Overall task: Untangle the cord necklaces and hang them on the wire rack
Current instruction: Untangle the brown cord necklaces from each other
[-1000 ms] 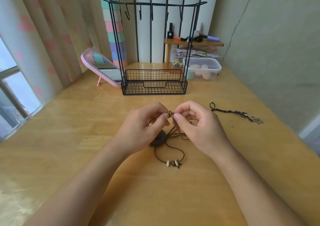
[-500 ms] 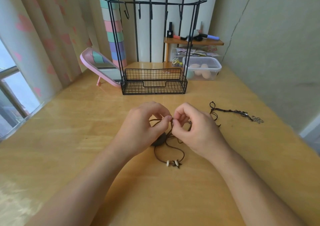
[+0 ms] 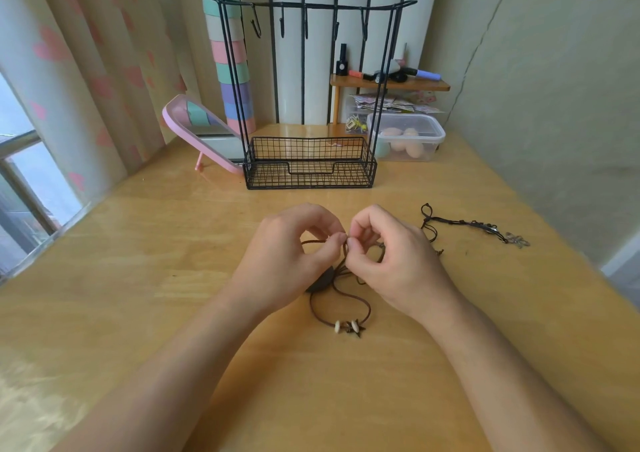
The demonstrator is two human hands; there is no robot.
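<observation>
Both hands, left hand (image 3: 287, 243) and right hand (image 3: 391, 250), pinch the brown cords (image 3: 341, 280) before the wire rack (image 3: 308, 164), likely to pick the tangle apart.

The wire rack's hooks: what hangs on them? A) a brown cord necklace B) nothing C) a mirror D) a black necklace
B: the hooks on the wire rack are bare; the left hand and right hand pinch the brown cords, and the black necklace lies on the table.
</observation>
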